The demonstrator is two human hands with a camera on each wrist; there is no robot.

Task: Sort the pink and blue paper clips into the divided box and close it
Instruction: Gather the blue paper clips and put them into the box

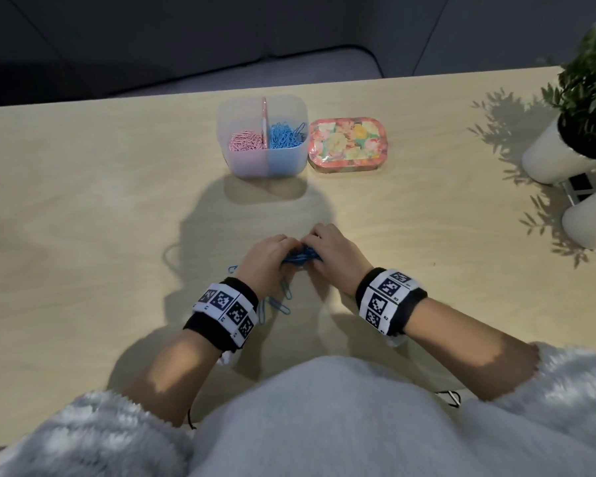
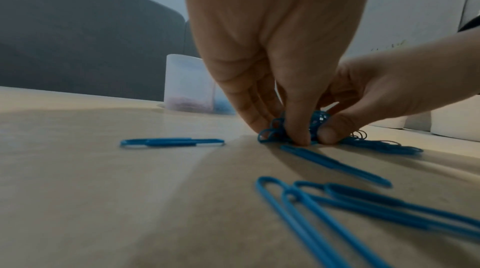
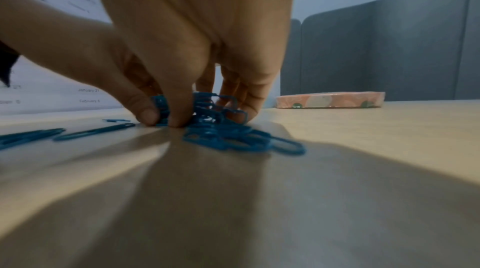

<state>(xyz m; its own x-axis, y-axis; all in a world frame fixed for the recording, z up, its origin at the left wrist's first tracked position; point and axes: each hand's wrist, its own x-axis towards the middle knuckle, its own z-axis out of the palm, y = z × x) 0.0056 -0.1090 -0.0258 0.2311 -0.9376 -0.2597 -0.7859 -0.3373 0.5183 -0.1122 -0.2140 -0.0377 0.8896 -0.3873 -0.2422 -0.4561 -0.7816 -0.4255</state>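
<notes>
The translucent divided box [image 1: 241, 166] stands open at the table's far middle, with pink clips [image 1: 244, 141] in its left half and blue clips [image 1: 284, 136] in its right half. Its floral lid [image 1: 347, 146] lies flat beside it on the right. Near me, a heap of blue paper clips [image 1: 300, 258] sits on the table. My left hand [image 1: 283, 251] and right hand [image 1: 315, 247] both curl their fingers round this heap [image 2: 275, 133] from either side, thumbs pressed together at its front [image 3: 218, 129]. Three loose blue clips [image 2: 363, 200] lie by my left wrist.
Another stray blue clip [image 1: 233, 269] lies left of my left hand. Two white pots [image 1: 551, 160] with green plants stand at the table's right edge. A grey sofa lies beyond the far edge of the table [image 1: 83, 201].
</notes>
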